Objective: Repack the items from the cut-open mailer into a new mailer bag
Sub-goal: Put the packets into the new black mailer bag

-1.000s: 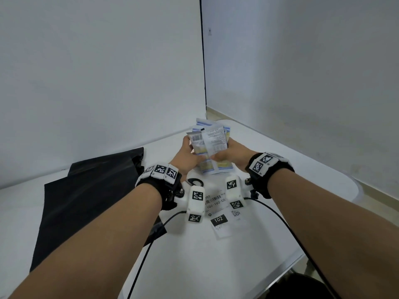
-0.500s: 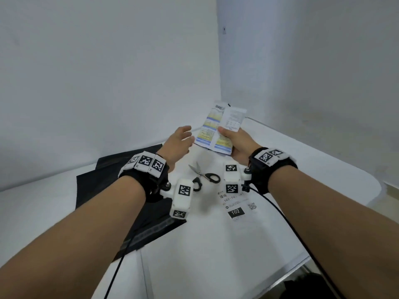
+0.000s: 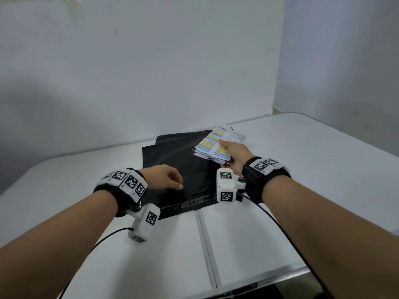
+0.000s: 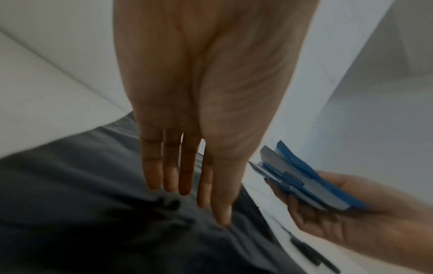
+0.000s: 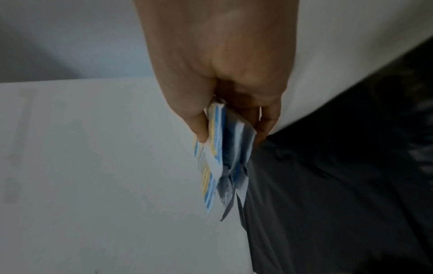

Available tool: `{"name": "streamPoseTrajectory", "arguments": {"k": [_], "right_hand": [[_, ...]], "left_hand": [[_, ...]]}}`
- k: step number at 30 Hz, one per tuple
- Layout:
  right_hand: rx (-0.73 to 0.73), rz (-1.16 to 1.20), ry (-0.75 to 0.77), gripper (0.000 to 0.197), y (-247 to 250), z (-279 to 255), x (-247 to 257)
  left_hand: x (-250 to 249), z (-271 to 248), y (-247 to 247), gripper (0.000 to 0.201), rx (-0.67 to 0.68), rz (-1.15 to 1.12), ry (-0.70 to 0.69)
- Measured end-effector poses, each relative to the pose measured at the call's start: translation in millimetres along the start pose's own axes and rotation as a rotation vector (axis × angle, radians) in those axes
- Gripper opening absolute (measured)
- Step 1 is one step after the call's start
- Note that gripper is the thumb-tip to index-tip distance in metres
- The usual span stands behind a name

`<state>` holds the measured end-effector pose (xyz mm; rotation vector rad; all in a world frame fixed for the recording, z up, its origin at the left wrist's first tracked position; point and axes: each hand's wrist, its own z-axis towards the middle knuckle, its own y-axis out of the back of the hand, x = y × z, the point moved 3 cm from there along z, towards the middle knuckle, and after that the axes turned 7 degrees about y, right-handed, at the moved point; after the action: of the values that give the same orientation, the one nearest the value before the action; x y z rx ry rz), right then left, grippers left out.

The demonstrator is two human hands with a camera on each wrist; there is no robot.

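Since half a second ago, both hands have swung left over the black mailers, the scissors and printed labels have dropped out of the head view, and the left hand has gone from hovering in the air to lying on black plastic. Largest in the frame is a white table (image 3: 313,169), smooth and matte, with a seam running toward the lower edge. On it, at centre, lie the black mailer bags (image 3: 172,152), flat, glossy, slightly creased plastic sheets (at least two, overlapping, with a greyish strip along the near edge). Just left of centre, the left hand (image 3: 163,176) rests palm down on the plastic, fingers straight and together, holding nothing; this looks like a move to pin the bag or find its mouth. Right of centre, the right hand (image 3: 234,154) grips a fanned stack of packets (image 3: 212,143) between thumb and fingers, held above the far right corner of the mailers, probably ready to slide in once a bag is opened. These packets are thin and flat, printed in white, blue and yellow.
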<state>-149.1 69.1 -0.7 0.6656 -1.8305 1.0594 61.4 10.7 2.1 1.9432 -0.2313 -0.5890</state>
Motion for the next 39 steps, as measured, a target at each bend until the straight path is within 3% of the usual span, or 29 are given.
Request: {"name": "streamPoseTrajectory", "arguments": {"k": [5, 13, 19, 24, 27, 31, 39], "right_hand": [[0.031, -0.031, -0.037, 0.037, -22.1, -13.8, -17.3], [0.048, -0.062, -0.039, 0.028, -27.0, -31.6, -26.0], [0.07, -0.089, -0.04, 0.023, -21.3, -38.6, -25.7], [0.203, -0.074, -0.038, 0.029, -24.7, -50.9, -19.3], [0.287, -0.028, 0.04, 0.028, -29.5, -58.2, -10.0], [0.468, -0.274, 0.118, 0.032, -30.5, -69.2, 3.0], [0.61, -0.807, -0.015, 0.039, -15.0, -84.0, 5.4]], "left_hand": [[16.1, -15.9, -13.2, 0.047, 0.055, 0.132, -0.006], [22.5, -13.2, -17.7, 0.031, -0.026, 0.063, -0.06], [27.3, -3.3, -17.0, 0.017, -0.179, -0.008, -0.019], [30.4, 0.2, -5.0, 0.01, -0.389, -0.229, 0.065], [29.5, 2.1, -2.3, 0.011, -0.429, -0.35, 0.091], [22.7, 3.9, 4.1, 0.012, -0.482, -0.46, 0.13], [2.0, 3.3, 14.1, 0.022, -0.591, -0.548, 0.168]]}}
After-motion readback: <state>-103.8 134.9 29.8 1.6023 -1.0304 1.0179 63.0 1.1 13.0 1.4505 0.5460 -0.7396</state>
